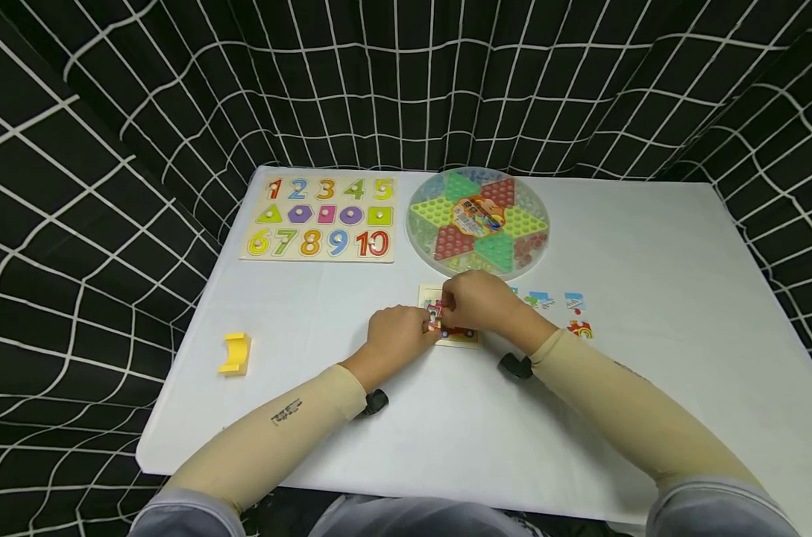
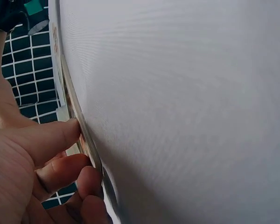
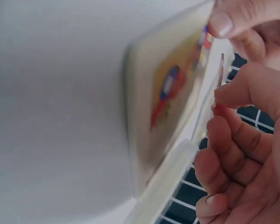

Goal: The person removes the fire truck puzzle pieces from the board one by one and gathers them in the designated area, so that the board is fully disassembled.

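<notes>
A small wooden puzzle board (image 1: 469, 343) with a colorful vehicle picture lies on the white table between the two hands. My left hand (image 1: 400, 333) is at its left side; in the left wrist view the thumb and curled fingers grip the edge of the board (image 2: 86, 133). My right hand (image 1: 482, 302) reaches over the board's top right and pinches a thin puzzle piece (image 3: 221, 70), seen edge-on in the right wrist view. A red, figured piece (image 1: 435, 315) shows between the hands. The right hand hides much of the board.
Several loose puzzle pieces (image 1: 578, 329) lie right of the board. Behind stand a number puzzle board (image 1: 320, 250) and a round Chinese checkers board (image 1: 478, 216). A yellow curved block (image 1: 235, 354) sits at left. White netting (image 1: 406, 89) over black cloth surrounds the table.
</notes>
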`<action>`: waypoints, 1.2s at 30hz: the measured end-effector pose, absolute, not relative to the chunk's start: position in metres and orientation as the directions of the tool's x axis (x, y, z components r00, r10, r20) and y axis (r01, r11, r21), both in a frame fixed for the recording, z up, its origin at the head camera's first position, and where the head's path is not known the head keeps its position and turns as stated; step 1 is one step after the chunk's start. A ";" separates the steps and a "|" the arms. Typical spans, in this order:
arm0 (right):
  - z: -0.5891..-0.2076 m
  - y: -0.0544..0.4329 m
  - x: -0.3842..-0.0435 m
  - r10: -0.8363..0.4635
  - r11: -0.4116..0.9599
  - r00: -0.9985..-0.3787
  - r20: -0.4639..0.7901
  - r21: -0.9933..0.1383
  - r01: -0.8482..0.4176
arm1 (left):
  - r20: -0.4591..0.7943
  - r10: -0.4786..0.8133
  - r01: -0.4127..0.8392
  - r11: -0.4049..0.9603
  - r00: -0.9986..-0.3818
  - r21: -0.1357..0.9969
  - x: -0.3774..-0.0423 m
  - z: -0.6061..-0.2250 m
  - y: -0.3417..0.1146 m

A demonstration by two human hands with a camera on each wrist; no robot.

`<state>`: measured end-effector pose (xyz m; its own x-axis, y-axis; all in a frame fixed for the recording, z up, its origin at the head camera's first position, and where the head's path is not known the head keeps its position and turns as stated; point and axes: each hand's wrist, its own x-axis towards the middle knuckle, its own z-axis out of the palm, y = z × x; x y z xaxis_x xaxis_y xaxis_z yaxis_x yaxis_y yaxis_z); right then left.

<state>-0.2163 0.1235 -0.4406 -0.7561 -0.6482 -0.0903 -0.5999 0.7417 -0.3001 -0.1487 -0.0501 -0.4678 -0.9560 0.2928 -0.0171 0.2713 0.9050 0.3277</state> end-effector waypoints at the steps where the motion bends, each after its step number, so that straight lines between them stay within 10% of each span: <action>1: -0.439 0.126 -0.215 -0.643 0.742 -0.761 -0.084 -0.315 -0.592 | -0.021 0.290 0.267 0.907 -0.957 0.325 -0.148 -0.468 -0.050; 17: -0.456 0.225 -0.192 -0.572 0.785 -0.815 -0.094 -0.349 -0.511 | -0.138 0.284 0.224 0.914 -0.949 0.339 -0.153 -0.462 -0.054; 36: -0.449 0.207 -0.178 -0.629 0.725 -0.772 -0.092 -0.430 -0.538 | -0.115 0.393 0.315 0.852 -0.912 0.417 -0.160 -0.461 -0.038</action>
<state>-0.1783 0.2072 -0.4485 -0.7723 -0.6286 -0.0921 -0.5385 0.7246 -0.4302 -0.1599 -0.0383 -0.4609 -0.9122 0.3932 -0.1149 0.3149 0.8525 0.4173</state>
